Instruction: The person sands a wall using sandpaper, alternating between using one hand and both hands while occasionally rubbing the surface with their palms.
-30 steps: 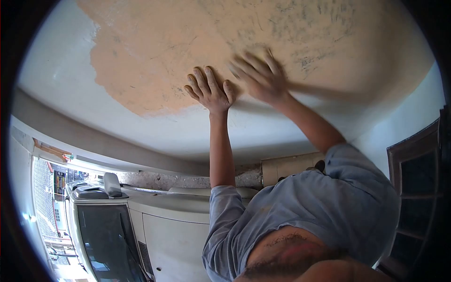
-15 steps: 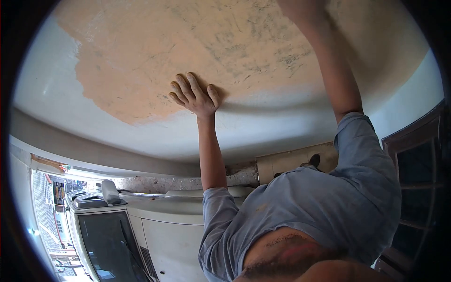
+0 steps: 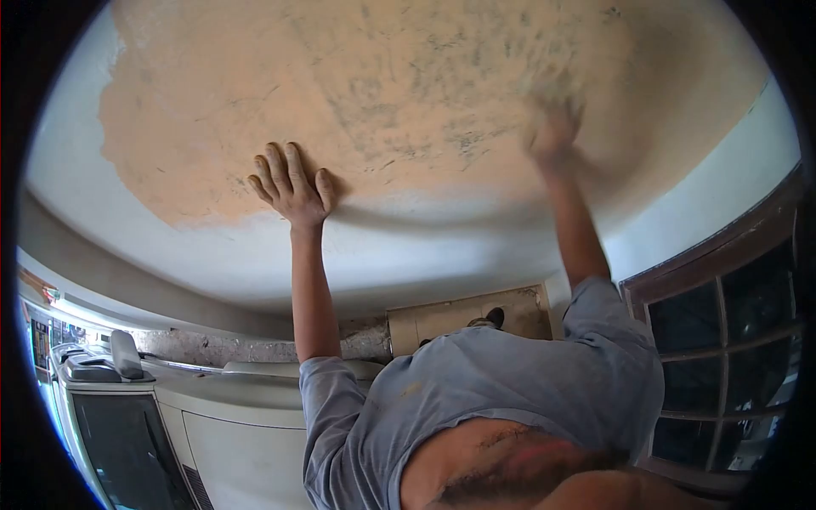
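Fingers spread, my left hand (image 3: 293, 191) lies flat against the wall at the lower edge of an orange-tan coated patch (image 3: 204, 127). Dust covers its fingertips, and it holds nothing. My right hand (image 3: 557, 140) is farther right, over the same patch, and smeared by motion. I cannot make out its fingers or whether anything is under the palm. Dark scuffs and streaks mark the patch between and above both hands. Below it runs a pale, glossy band of wall (image 3: 425, 246).
A pale vehicle (image 3: 242, 446) with a dark windscreen stands behind me at lower left. On the right is a dark-framed window or door with glass panes (image 3: 693, 323). Below the wall are a tiled floor (image 3: 425, 323) and a rough ledge (image 3: 204, 347). A shoe (image 3: 495, 318) shows past my shirt.
My right hand has come down from the top edge of the view. My left hand stays spread on the wall, while the whole view has shifted, showing more of the right side.
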